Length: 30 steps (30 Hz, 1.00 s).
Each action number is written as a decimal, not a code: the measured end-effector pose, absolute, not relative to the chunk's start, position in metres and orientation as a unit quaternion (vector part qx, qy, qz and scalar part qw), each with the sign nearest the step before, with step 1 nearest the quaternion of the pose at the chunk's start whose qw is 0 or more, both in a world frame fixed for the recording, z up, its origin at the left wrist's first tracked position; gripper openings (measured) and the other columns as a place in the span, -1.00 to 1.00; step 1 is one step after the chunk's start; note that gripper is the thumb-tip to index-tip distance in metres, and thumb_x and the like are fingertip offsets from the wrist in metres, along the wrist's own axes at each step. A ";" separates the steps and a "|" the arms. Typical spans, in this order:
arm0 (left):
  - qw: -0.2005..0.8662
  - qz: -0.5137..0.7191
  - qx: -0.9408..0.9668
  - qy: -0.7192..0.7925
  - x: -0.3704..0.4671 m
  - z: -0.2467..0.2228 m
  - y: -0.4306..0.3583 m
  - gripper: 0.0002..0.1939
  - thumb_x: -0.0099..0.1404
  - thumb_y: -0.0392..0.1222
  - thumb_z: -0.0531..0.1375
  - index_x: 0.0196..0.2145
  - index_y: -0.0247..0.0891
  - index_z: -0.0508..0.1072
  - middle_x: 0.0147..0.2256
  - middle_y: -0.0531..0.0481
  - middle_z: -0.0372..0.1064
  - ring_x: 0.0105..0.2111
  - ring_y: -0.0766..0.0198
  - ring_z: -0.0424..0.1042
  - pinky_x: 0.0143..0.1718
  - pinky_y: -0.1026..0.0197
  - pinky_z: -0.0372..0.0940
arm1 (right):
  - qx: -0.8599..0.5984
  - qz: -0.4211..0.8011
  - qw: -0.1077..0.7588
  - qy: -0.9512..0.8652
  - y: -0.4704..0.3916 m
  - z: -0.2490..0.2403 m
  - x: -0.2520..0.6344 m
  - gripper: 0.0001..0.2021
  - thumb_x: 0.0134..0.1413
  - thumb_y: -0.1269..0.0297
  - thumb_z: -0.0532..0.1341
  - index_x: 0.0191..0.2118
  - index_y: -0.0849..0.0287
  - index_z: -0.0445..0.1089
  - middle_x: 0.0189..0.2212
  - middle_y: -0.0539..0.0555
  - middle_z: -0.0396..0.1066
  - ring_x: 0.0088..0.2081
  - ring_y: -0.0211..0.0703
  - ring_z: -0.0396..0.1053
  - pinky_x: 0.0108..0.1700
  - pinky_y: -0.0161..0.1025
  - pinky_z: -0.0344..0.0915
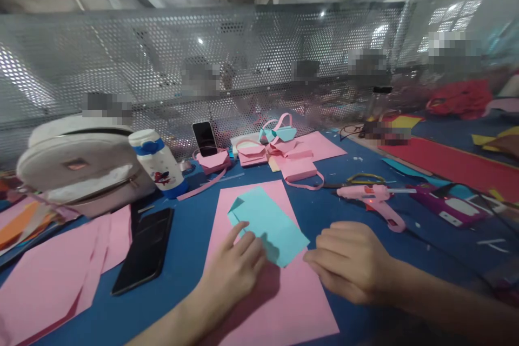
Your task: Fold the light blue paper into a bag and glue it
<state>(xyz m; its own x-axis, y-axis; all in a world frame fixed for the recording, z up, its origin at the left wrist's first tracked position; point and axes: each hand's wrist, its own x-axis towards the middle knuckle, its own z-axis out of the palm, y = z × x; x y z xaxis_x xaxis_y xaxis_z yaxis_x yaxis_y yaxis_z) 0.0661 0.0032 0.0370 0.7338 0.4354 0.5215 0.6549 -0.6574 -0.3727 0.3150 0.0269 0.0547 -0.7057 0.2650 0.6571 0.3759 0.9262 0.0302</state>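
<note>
Pink sheet (298, 305) bears blue paper (271, 219); left hand (242, 265) atop, grip released; right hand (351, 262) unclear; lidded bottle (159, 165), contents hidden

Card (270, 221) on sheet (284, 303) — backpack (87, 165) left

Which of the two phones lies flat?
The nearer phone, left of the left hand; the other phone stands upright behind folded pink paper.

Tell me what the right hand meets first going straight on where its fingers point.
Most likely the right hand meets the folded light-blue paper first; depth is unclear, so they might already be touching.
</note>
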 end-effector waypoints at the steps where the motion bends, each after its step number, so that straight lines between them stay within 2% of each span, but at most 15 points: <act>1: 0.260 -0.219 -0.895 -0.288 0.061 0.043 0.002 -0.68 0.42 -0.45 0.01 -0.39 -0.29 0.49 -0.45 0.03 0.41 -0.35 0.23 0.38 0.11 0.00 0.19 | -0.180 -0.078 0.342 -0.919 0.028 0.055 0.317 -0.71 0.23 0.43 0.04 -0.45 0.20 0.43 -0.64 -0.01 0.23 -0.56 -0.20 0.07 -0.48 -0.17 -0.12; 4: 0.167 -0.266 -0.911 -0.266 0.045 0.058 -0.004 -0.74 0.47 -0.37 0.03 -0.26 -0.26 0.49 -0.31 0.08 0.51 -0.20 0.29 0.44 0.22 0.03 0.10 | -0.208 -0.043 0.342 -0.915 0.034 0.055 0.321 -0.75 0.28 0.40 0.03 -0.29 0.20 0.46 -0.51 0.04 0.36 -0.47 -0.17 0.20 -0.43 -0.20 0.04; 6: 0.107 -0.268 -0.919 -0.268 0.032 0.063 -0.006 -0.73 0.49 -0.34 0.01 -0.24 -0.20 0.49 -0.15 0.07 0.53 -0.04 0.29 0.42 0.26 0.01 0.05 | -0.245 0.002 0.324 -0.914 0.041 0.055 0.321 -0.77 0.31 0.30 0.07 -0.06 0.19 0.42 -0.27 0.11 0.45 -0.25 -0.10 0.33 -0.23 -0.20 0.21; 9: 0.021 -0.261 -0.921 -0.288 0.010 0.064 0.000 -0.69 0.50 -0.25 0.00 -0.26 -0.14 0.54 0.07 -0.04 0.42 0.12 0.16 0.33 0.22 -0.03 0.12 | -0.306 0.063 0.280 -0.908 0.053 0.050 0.314 -0.47 0.20 0.12 0.24 0.22 0.18 0.18 0.09 0.21 0.32 0.08 0.04 0.25 0.08 -0.08 0.21; 11: -0.056 -0.263 -0.908 -0.320 -0.003 0.061 0.007 -0.69 0.48 -0.25 0.03 -0.26 -0.11 0.58 0.14 -0.08 0.34 0.16 0.09 0.29 0.15 0.01 0.23 | -0.333 0.094 0.256 -0.903 0.061 0.044 0.307 -0.37 0.13 0.14 0.32 0.25 0.16 0.12 0.16 0.20 0.25 0.14 0.06 0.21 0.13 -0.05 0.19; 14: -0.177 -0.252 -0.881 -0.360 -0.019 0.057 0.018 -0.69 0.44 -0.28 0.07 -0.29 -0.11 0.62 0.13 -0.10 0.35 0.10 0.07 0.37 0.04 0.10 0.34 | -0.366 0.141 0.222 -0.893 0.069 0.038 0.296 -0.44 0.11 0.22 0.33 0.20 0.11 0.18 0.10 0.15 0.30 0.07 0.02 0.30 0.06 -0.09 0.28; 17: -0.294 -0.207 -0.859 -0.364 -0.026 0.054 0.025 -0.68 0.41 -0.31 0.07 -0.33 -0.17 0.63 -0.03 -0.13 0.48 -0.07 0.13 0.49 -0.11 0.21 0.40 | -0.397 0.160 0.195 -0.882 0.076 0.037 0.287 -0.44 0.10 0.24 0.33 0.19 0.12 0.19 0.01 0.14 0.35 -0.05 -0.02 0.36 -0.07 -0.12 0.34; 21: -0.364 -0.170 -0.841 -0.362 -0.029 0.055 0.027 -0.66 0.31 -0.43 0.06 -0.44 -0.22 0.59 -0.03 -0.09 0.50 -0.13 0.18 0.52 -0.20 0.28 0.40 | -0.376 0.163 0.181 -0.894 0.082 0.038 0.275 -0.48 0.05 0.21 0.36 0.12 0.13 0.26 0.00 0.11 0.35 0.03 0.01 0.31 -0.04 -0.12 0.30; 24: -0.341 -0.137 -0.861 -0.351 -0.031 0.058 0.028 -0.62 0.21 -0.54 0.00 -0.53 -0.22 0.51 0.01 0.00 0.49 -0.03 0.17 0.48 0.04 0.15 0.32 | -0.342 0.173 0.170 -0.908 0.084 0.037 0.266 -0.57 0.06 0.20 0.36 0.05 0.09 0.33 -0.04 0.06 0.36 0.00 -0.04 0.33 -0.07 -0.18 0.28; 26: -0.275 -0.101 -0.891 -0.347 -0.030 0.059 0.030 -0.63 0.15 -0.57 -0.02 -0.55 -0.21 0.45 0.07 0.07 0.45 0.13 0.11 0.34 0.24 -0.03 0.09 | -0.338 0.175 0.168 -0.909 0.087 0.035 0.260 -0.65 0.08 0.25 0.34 -0.01 0.09 0.35 -0.10 0.04 0.37 -0.08 -0.10 0.36 -0.13 -0.24 0.26; 28: -0.198 -0.075 -0.916 -0.341 -0.028 0.058 0.034 -0.64 0.13 -0.58 -0.03 -0.50 -0.20 0.42 0.15 0.11 0.37 0.26 0.07 0.16 0.30 -0.17 -0.10 | -0.350 0.178 0.175 -0.903 0.092 0.033 0.255 -0.72 0.11 0.32 0.30 -0.05 0.10 0.35 -0.20 0.00 0.38 -0.19 -0.16 0.38 -0.22 -0.28 0.23; 30: -0.145 -0.075 -0.929 -0.331 -0.023 0.057 0.038 -0.65 0.15 -0.58 -0.05 -0.43 -0.19 0.39 0.21 0.07 0.29 0.30 0.07 0.07 0.30 -0.21 -0.11 | -0.375 0.180 0.185 -0.890 0.099 0.031 0.251 -0.70 0.12 0.36 0.27 -0.02 0.11 0.30 -0.30 -0.04 0.36 -0.28 -0.19 0.38 -0.29 -0.30 0.20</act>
<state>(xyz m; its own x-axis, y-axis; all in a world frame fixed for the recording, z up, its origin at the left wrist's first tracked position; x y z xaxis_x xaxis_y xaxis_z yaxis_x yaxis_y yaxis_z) -0.0232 0.0384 0.0568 0.7696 0.6371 0.0431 0.5937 -0.7387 0.3191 0.2510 0.0986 0.0305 -0.6506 0.7342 0.1939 0.6014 0.6541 -0.4587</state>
